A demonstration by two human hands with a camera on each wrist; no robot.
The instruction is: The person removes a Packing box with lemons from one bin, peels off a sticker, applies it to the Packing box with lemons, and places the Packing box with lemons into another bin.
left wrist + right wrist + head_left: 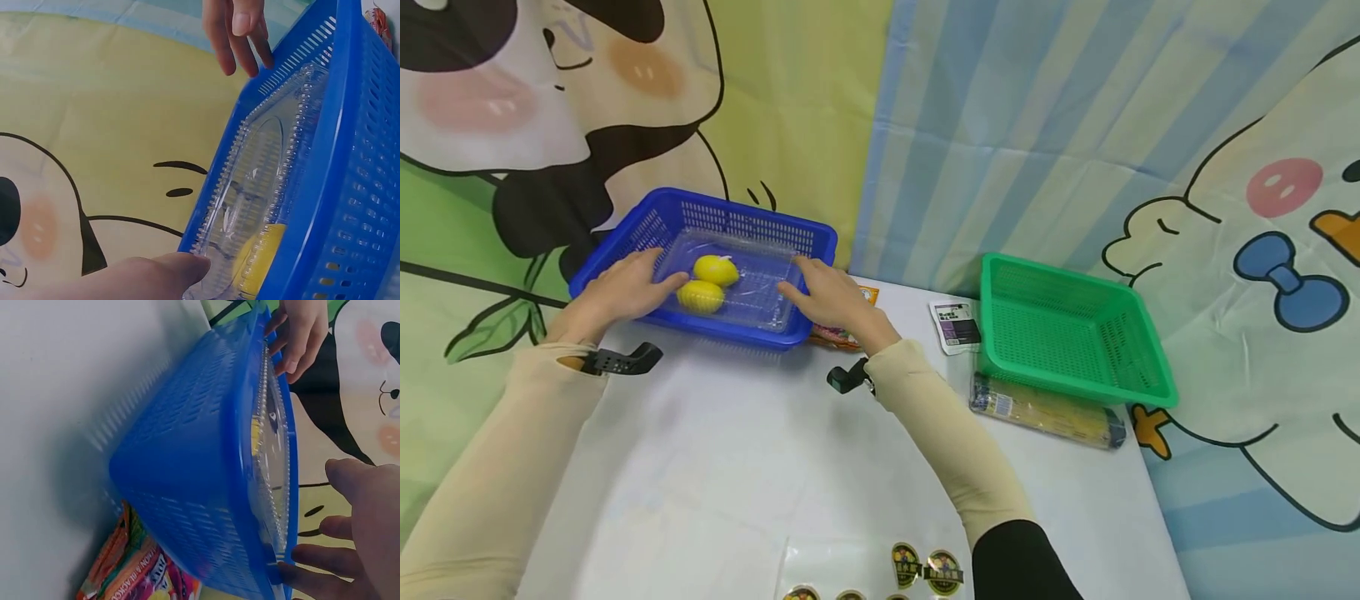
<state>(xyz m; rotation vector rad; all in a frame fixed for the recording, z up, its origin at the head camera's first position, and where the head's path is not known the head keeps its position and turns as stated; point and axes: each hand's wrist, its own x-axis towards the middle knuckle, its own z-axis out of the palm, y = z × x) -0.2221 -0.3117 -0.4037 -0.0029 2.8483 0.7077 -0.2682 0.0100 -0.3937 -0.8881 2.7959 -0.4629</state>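
A blue basket (748, 333) at the back left holds a clear plastic box (760, 287). Two lemons (702, 297) show at the box's left side, and in the left wrist view one lemon (265, 256) appears through the clear plastic. My left hand (628, 283) is at the box's left end, its thumb stretched toward the lemons and its fingertips at the edge. At the other end is my right hand (835, 296), fingers spread and relaxed. In the right wrist view, the right hand's fingertips (294, 573) are right at the basket rim.
Beside the blue basket lies a colourful snack packet (147, 569). Farther right are a white-and-black pouch (956, 326), a green basket (1067, 379) and a long pack of yellow noodles (1048, 412). A sheet of round stickers (943, 572) lies at the front. Printed curtains (1000, 125) hang behind.
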